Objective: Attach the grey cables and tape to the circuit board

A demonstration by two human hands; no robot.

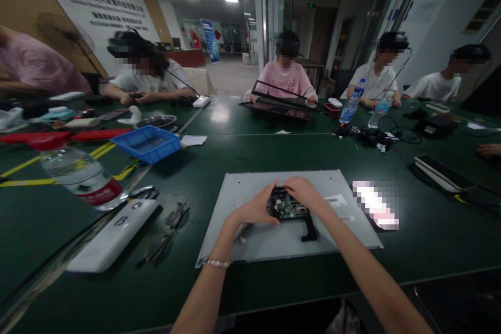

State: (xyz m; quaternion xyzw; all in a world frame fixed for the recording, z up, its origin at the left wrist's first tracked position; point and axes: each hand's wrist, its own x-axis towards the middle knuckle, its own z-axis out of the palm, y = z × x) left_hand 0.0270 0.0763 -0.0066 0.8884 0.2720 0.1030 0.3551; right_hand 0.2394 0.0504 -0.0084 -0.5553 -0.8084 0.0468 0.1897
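Observation:
A large pale grey flat panel (219,235) lies on the green table in front of me. On its middle sits a green circuit board (291,211) in a black frame, with an angled black arm (312,230) reaching toward me at lower right. My left hand (256,207) spans the frame's left side, thumb at the lower corner and fingers at the upper one. Curled over the frame's far edge are the fingers of my right hand (303,190); their tips are partly hidden. White labels (336,201) show on the panel right of the board.
To the left are a white power bank (113,237), eyeglasses (166,235), a tilted-looking water bottle (80,172) and a blue tray (146,154). A lit phone (373,206) lies right of the panel. Across the table, a person in pink (287,81) holds a dark framed panel (277,107).

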